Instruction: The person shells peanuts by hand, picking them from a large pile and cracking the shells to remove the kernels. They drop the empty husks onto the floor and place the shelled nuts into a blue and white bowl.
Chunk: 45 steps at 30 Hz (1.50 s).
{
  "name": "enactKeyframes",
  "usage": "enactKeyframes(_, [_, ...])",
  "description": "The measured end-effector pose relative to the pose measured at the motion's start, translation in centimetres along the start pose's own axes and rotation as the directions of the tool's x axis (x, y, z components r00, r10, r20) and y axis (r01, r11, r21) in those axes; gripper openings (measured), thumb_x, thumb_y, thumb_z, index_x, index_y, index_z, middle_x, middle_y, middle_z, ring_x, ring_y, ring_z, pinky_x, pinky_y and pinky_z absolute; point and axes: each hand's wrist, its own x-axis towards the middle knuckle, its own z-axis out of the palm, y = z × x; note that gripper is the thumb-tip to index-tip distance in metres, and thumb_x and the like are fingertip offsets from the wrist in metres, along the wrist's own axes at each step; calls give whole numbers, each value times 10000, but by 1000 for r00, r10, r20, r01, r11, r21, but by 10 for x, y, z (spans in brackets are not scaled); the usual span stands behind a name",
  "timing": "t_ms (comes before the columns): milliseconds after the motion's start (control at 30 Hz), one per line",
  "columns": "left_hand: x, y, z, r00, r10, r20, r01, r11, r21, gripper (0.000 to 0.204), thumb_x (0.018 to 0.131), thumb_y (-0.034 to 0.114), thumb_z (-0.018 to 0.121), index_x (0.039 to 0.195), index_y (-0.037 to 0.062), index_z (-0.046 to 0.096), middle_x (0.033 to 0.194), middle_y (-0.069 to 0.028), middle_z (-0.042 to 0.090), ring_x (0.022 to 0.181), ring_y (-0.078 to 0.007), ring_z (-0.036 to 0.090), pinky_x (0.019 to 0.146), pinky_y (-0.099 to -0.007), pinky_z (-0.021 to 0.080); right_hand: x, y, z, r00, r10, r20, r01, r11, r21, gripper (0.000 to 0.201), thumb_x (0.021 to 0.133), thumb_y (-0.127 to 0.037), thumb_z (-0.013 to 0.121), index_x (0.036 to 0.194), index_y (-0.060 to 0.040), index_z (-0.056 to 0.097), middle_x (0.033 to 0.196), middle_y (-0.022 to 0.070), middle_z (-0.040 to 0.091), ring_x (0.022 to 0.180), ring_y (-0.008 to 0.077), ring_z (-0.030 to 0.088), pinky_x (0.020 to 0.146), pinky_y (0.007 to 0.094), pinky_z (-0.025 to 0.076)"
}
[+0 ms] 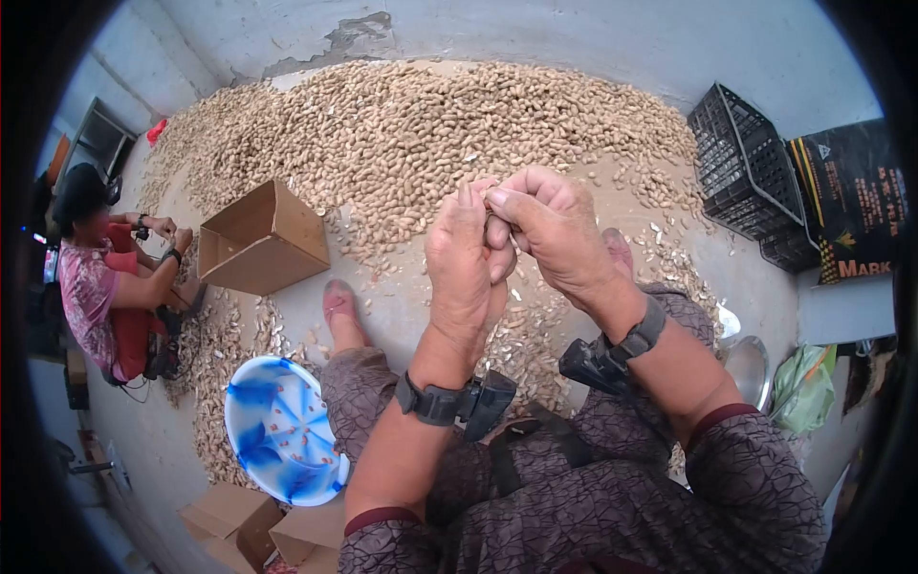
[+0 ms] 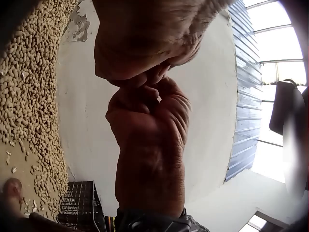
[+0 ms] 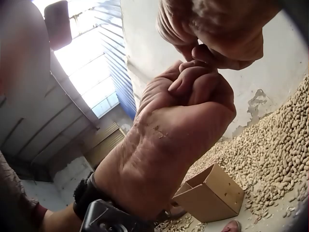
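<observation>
In front of my body both hands meet, raised over the floor. My left hand (image 1: 457, 253) and right hand (image 1: 564, 225) have curled fingers and pinch a peanut between their tips, mostly hidden by the thumbs. A bit of reddish colour shows between the left fingers. From the left wrist view, the right hand (image 2: 149, 118) is seen fingertip to fingertip with the left. Beyond them a large heap of unshelled peanuts (image 1: 411, 134) spreads along the wall. Beside my leg stands a blue and white basin (image 1: 251, 407) with scattered reddish kernels in it.
A cardboard box (image 1: 268, 253) lies tipped near the heap. Black crates (image 1: 751, 177) and a printed black sack (image 1: 846, 201) stand at the right. Another person (image 1: 110, 287) sits at the left. Broken shells (image 1: 526, 349) litter the floor by my feet.
</observation>
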Motion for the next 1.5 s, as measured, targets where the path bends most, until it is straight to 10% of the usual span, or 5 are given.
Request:
enactKeyframes(133, [-1, 0, -3, 998, 36, -43, -27, 982, 188, 245, 913, 268, 402, 833, 48, 475, 605, 4, 441, 379, -43, 321, 351, -168, 250, 1, 5, -3, 994, -103, -26, 97, 982, -162, 102, 798, -43, 507, 766, 53, 502, 611, 81, 555, 483, 119, 551, 407, 217, 457])
enactKeyframes(667, [6, 11, -16, 961, -271, -48, 271, 963, -10, 342, 915, 311, 319, 730, 59, 458, 526, -17, 423, 360, -70, 314, 337, -196, 236, -5, -5, 0, 961, -198, 194, 258, 895, -365, 66, 759, 13, 533, 721, 49, 493, 616, 99, 570, 585, 123, 606, 465, 216, 481])
enactKeyframes(867, [5, 13, -17, 938, -339, -71, 336, 940, -54, 323, 914, 291, 327, 784, 35, 473, 553, -38, 463, 357, -65, 309, 332, -192, 226, 0, -1, -9, 994, -96, 43, 105, 889, -446, 100, 765, -61, 545, 706, 14, 514, 615, 44, 569, 531, 52, 533, 448, 191, 411])
enactKeyframes(1100, [4, 17, -18, 967, -241, 85, 230, 966, 118, 192, 886, 154, 394, 840, -7, 490, 664, -97, 561, 385, -51, 348, 357, -180, 262, 5, -2, -19, 998, 19, -61, -33, 973, -227, 115, 797, -150, 553, 755, -42, 545, 578, -18, 498, 472, 19, 400, 405, 146, 305])
enactKeyframes(1500, [2, 16, -12, 988, -137, 77, 97, 918, 385, 169, 819, 91, 520, 941, -24, 504, 692, -65, 565, 436, -7, 355, 381, -138, 246, 7, -11, -23, 1000, -16, -3, 12, 834, -552, 260, 745, -245, 621, 694, 5, 571, 555, 21, 510, 514, 56, 454, 424, 215, 359])
